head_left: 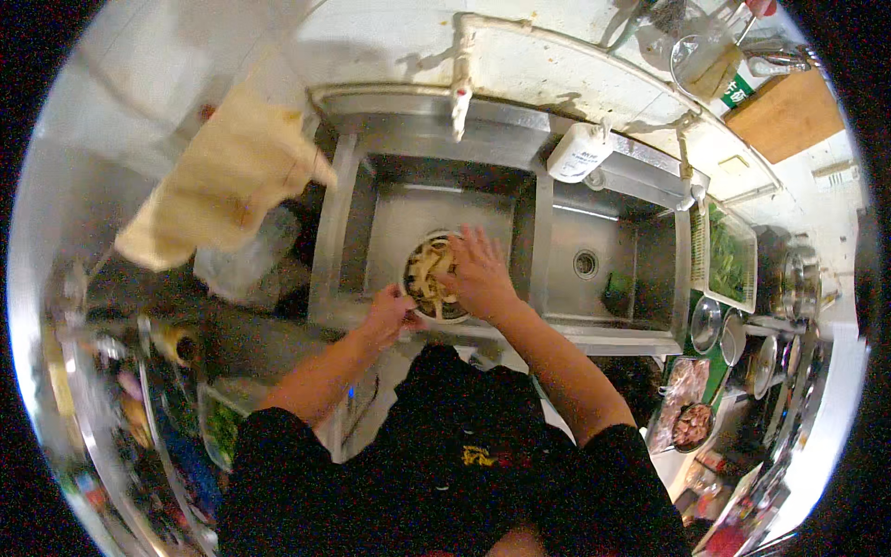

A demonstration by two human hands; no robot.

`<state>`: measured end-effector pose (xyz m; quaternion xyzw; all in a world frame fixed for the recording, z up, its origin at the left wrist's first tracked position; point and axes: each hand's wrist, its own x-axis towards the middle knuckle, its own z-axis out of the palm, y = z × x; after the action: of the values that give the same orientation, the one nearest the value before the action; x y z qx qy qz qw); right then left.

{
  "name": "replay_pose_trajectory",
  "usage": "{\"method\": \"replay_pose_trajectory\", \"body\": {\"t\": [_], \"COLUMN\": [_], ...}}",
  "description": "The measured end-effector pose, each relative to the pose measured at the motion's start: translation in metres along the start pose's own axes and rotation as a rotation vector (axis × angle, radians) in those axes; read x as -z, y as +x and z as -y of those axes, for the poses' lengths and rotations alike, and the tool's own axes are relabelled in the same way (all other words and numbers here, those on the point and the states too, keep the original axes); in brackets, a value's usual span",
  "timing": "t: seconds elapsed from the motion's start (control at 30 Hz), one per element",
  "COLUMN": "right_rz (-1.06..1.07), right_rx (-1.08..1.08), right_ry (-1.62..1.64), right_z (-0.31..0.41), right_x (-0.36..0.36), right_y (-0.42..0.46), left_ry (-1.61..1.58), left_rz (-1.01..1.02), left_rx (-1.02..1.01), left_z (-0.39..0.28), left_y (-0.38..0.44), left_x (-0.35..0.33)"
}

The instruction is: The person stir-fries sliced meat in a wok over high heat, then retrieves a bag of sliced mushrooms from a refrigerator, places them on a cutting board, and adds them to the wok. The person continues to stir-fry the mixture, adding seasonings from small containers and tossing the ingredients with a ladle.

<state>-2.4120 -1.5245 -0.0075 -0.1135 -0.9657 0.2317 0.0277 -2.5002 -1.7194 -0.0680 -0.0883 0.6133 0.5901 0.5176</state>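
Over the left basin of a stainless steel double sink (pixel 431 202), near its front edge, is a round bowl or strainer (pixel 452 319) with a pale rim. Pale and dark strips of food (pixel 426 273), perhaps sliced mushroom, lie in it. My left hand (pixel 391 315) grips the rim at the lower left. My right hand (pixel 482 275) is laid over the right side of the strips, its fingers spread and pointing away from me; whether it holds any of them is hidden.
A white plastic bottle (pixel 579 152) stands behind the divider, below the wall taps. A basket of green vegetables (pixel 727 257) is right of the sink, with metal bowls (pixel 706 324) and raw meat (pixel 692 426) nearer me. A yellowish cloth (pixel 223 174) hangs at left.
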Motion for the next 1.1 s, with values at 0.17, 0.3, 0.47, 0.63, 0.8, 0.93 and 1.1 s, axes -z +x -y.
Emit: {"method": "replay_pose_trajectory", "body": {"t": [0.17,0.3,0.47,0.63,0.8,0.93,1.1], "right_rz": [-0.268,-0.169,-0.036,0.28,0.517,-0.052,-0.25], "right_rx": [-0.406,-0.673,-1.182,-1.192,-1.221,-1.461,-1.781], "right_ry": [0.199,0.192,0.213,0.111,0.18,0.454,0.794], "right_z": [-0.064,-0.086,-0.055,-0.012,-0.003,-0.008,0.011], "right_x": [0.016,0.017,-0.017,-0.059,-0.092,-0.117,-0.135], "right_y": [-0.023,-0.125,-0.286,-0.42,-0.477,-0.468,-0.475], "left_ry": [0.049,0.066,0.054,0.605,0.163,1.009,1.082], "left_rz": [-0.052,-0.233,-0.258,-0.519,-0.356,-0.151,-0.205], "left_rx": [-0.013,0.204,0.1,-0.102,-1.407,-1.916,-1.846], "left_z": [0.034,0.069,0.083,0.015,-0.151,-0.237,-0.243], "left_y": [0.183,0.317,0.382,0.324,0.201,0.157,0.143], "left_x": [0.011,0.035,0.042,0.014,-0.059,-0.118,-0.128]}}
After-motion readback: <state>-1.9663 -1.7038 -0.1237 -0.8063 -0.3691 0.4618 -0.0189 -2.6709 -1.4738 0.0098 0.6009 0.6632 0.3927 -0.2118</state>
